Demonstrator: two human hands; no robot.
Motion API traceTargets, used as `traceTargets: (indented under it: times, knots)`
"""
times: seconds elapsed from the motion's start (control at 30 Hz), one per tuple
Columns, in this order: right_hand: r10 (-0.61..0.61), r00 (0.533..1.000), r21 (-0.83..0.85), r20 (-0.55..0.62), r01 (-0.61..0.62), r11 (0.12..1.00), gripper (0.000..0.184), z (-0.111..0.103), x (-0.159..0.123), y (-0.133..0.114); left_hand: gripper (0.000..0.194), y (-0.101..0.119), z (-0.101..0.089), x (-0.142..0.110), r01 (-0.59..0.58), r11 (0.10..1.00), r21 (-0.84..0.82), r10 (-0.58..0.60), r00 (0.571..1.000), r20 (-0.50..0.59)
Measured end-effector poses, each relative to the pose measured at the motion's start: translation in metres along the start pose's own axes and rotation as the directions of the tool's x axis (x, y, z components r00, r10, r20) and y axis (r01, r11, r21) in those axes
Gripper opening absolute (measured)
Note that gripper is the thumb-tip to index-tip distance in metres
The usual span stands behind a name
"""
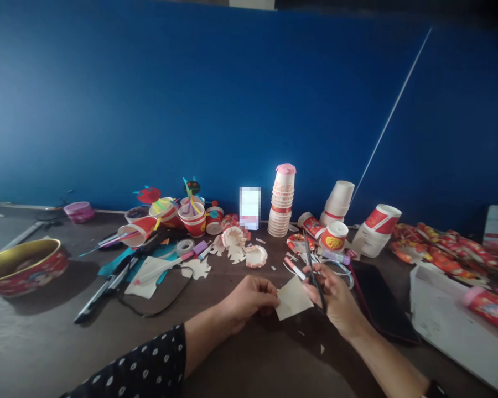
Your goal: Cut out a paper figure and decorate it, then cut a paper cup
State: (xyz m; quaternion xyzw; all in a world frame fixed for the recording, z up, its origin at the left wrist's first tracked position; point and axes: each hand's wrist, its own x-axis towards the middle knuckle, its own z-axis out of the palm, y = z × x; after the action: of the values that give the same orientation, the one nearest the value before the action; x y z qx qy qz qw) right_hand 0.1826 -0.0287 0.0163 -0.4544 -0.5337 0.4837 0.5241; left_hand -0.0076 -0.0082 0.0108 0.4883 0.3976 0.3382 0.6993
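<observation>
A small square of off-white paper is pinched at its left edge between the thumb and fingers of my left hand. My right hand is closed round a pair of dark scissors, whose blades point up and away from me. The paper's right corner meets the fingers of my right hand; whether they also grip it I cannot tell. Just beyond that hand lies a pink-and-white marker. Tiny paper scraps lie on the dark table below the hands.
Stacked paper cups stand against the blue partition, with cut cup pieces before them. Left are decorated cups, pens and a gold-lined round tin. A dark phone and white sheets lie right.
</observation>
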Motion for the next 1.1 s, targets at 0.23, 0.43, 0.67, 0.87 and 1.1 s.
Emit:
traceTargets:
  times: [0.23, 0.43, 0.67, 0.87, 1.1]
  knots:
    - [-0.014, 1.000, -0.022, -0.017, 0.014, 1.000, 0.033, 0.005, -0.001, -0.002, 0.012, 0.003, 0.001, -0.003, -0.027, 0.980, 0.196, 0.007, 0.995, 0.101]
    - [-0.026, 0.999, -0.013, -0.018, 0.026, 1.000, 0.034, 0.004, 0.000, -0.002, 0.020, 0.004, 0.001, -0.006, -0.036, 0.978, 0.205, 0.009, 0.991, 0.131]
    - [0.000, 0.999, -0.021, 0.047, 0.001, 1.000, 0.035, 0.008, -0.002, -0.005, 0.014, 0.006, 0.006, -0.009, -0.053, 0.979, 0.197, 0.033, 0.994, 0.104]
    - [0.021, 0.999, 0.037, 0.030, -0.022, 0.999, 0.037, 0.013, -0.003, -0.006, 0.013, 0.001, 0.010, -0.009, -0.090, 0.968, 0.235, 0.070, 0.993, 0.093]
    - [0.022, 1.000, -0.047, -0.019, -0.022, 0.999, 0.041, 0.012, 0.000, -0.006, 0.013, 0.005, 0.004, 0.005, 0.011, 0.975, -0.223, -0.053, 0.982, -0.180]
